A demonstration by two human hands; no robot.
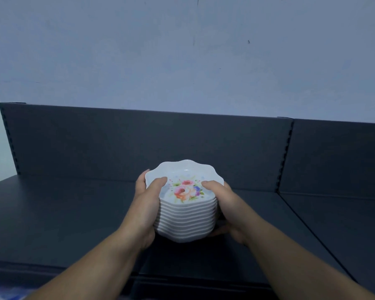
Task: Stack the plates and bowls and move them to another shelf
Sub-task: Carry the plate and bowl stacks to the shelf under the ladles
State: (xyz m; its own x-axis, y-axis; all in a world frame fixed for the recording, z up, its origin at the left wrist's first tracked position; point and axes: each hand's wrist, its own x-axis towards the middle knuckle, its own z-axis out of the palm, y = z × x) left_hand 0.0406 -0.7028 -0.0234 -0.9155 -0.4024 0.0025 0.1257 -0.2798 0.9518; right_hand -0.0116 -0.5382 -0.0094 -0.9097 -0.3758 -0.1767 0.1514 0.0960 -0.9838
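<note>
A stack of several white bowls (185, 221) with wavy rims sits between my hands over the dark shelf (63, 213). The top bowl shows a painted flower bouquet inside. My left hand (144, 204) grips the stack's left side, thumb hooked over the top rim. My right hand (223, 204) grips the right side, thumb on the rim and fingers curled under the base. Whether the stack touches the shelf is hidden by my hands.
The shelf's dark back panel (139, 144) rises behind the stack, with slotted uprights at left and right (287, 152). A second shelf section (338, 213) adjoins on the right. A pale wall (182, 57) stands above.
</note>
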